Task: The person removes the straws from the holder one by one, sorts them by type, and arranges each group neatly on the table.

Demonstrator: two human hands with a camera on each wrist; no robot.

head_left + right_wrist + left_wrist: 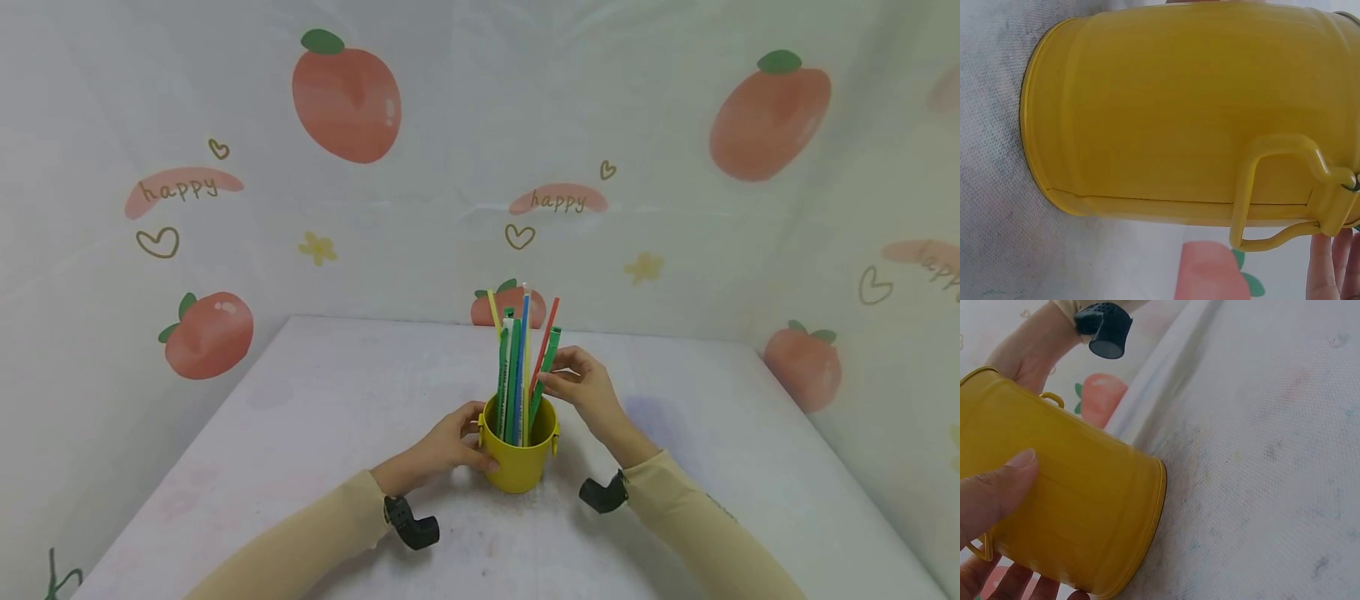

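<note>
A small yellow metal bucket [517, 468] with side handles stands upright on the table. My left hand [448, 442] grips its left side, the thumb across the front and fingers round the far side. Several long slim sticks lean upright inside: green ones, a blue one [523, 358], yellow ones and a red one [546, 333]. My right hand [588, 390] pinches the rightmost green stick [551, 348] above the rim, close beside the red one. The lower ends of the sticks are hidden in the bucket. Both wrist views show mostly the bucket's wall [1079, 487].
A white, faintly stained cloth covers the table [360, 367]. Behind it hangs a white curtain [457, 108] printed with red fruit, hearts and "happy". Black cameras sit on the left wrist [412, 527] and the right wrist [603, 493].
</note>
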